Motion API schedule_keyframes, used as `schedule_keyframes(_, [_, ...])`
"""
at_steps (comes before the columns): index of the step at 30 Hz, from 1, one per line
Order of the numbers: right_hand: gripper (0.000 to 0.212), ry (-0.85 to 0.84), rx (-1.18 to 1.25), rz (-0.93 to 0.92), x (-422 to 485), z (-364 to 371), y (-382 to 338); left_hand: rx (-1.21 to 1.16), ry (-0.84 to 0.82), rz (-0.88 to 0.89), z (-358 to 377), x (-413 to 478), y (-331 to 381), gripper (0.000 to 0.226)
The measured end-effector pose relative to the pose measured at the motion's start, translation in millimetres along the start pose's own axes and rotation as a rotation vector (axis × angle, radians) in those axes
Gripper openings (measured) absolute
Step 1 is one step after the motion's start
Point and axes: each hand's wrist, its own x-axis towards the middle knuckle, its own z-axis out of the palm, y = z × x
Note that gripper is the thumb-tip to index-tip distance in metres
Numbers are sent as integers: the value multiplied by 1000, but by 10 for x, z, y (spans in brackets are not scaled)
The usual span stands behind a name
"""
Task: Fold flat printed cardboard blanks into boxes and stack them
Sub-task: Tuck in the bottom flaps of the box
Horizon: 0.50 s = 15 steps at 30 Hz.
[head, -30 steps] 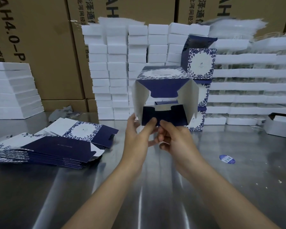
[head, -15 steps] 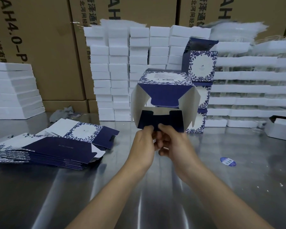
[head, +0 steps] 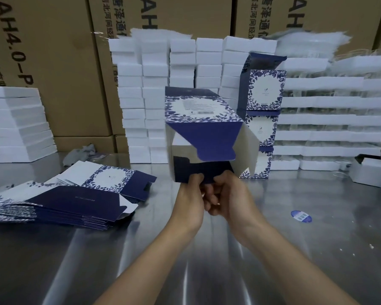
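I note the box [head: 201, 111] twisted left since a second ago, held above the desk [head: 295, 249]. Fingers of left hand [head: 190, 201] and right hand [head: 229, 197] pinch its lower flap [head: 198, 169]; bottom closing next, I judge. Spare blanks [head: 75, 201] at 9 o'clock.

Shiny steel table [head: 295, 249]; brown printed cartons [head: 59, 69] walling rear.

A: Centre?
B: Half-folded box [head: 204, 119] up over the table [head: 273, 249]. Left hand [head: 190, 201] and right hand [head: 228, 199] side by side below it, pinching its near lower edge.
A: Left?
B: Pile of flat blanks [head: 70, 201] on the table.
A: Behind?
B: Stack of folded boxes [head: 262, 119] behind-right of the held one, block stacks [head: 154, 102] behind-left, cartons [head: 64, 62] at the very back. Sticker [head: 301, 216] on the table, right of the hands.
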Motion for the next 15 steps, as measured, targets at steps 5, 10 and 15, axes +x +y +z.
schedule_keyframes(5, [44,141,104,27,43,-5,-30,-215,-35,-82,16,39,41,58])
schedule_keyframes(10, [41,196,61,7,30,-28,-78,-138,28,-14,-55,88,-1,56])
schedule_keyframes(15, [35,259,41,-17,40,-44,-72,-75,31,-54,-17,129,-44,60])
